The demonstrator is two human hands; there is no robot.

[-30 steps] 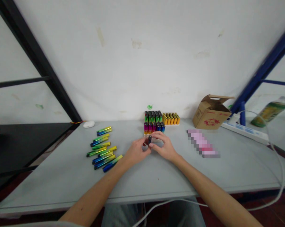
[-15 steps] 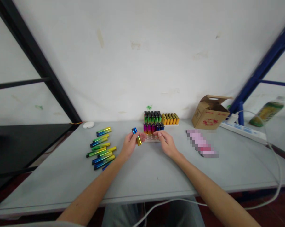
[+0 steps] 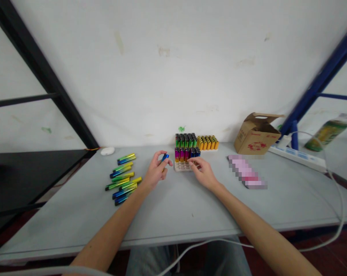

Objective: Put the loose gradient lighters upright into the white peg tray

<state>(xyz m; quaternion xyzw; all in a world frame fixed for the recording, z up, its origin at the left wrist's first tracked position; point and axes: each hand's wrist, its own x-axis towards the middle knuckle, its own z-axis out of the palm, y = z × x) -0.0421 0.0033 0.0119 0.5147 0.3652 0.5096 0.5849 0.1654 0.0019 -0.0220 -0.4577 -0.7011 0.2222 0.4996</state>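
Observation:
My left hand [image 3: 157,170] is closed around a blue-topped lighter [image 3: 165,156], held tilted just left of a pale tray [image 3: 180,167] with round holes. Most of that lighter is hidden by the fingers. Upright in the tray stand purple-and-gold lighters [image 3: 181,154] and, to their right, dark blue ones [image 3: 194,152]. My right hand [image 3: 203,171] lies over the tray's front right corner, fingers curled together; whatever they grip is hidden. Several loose blue, green and yellow lighters [image 3: 124,182] lie on the left of the table.
Behind the tray stand a block of black-topped green lighters [image 3: 186,142] and a block of gold lighters [image 3: 208,143]. To the right are a blurred-out pink object [image 3: 246,171], an open cardboard box [image 3: 256,140] and a power strip [image 3: 301,158]. A white case [image 3: 107,151] sits far left.
My left hand has drawn slightly away from the tray and turned the lighter, so its gold end no longer shows. My right hand stays at the tray's right side, fingers shifted a little.

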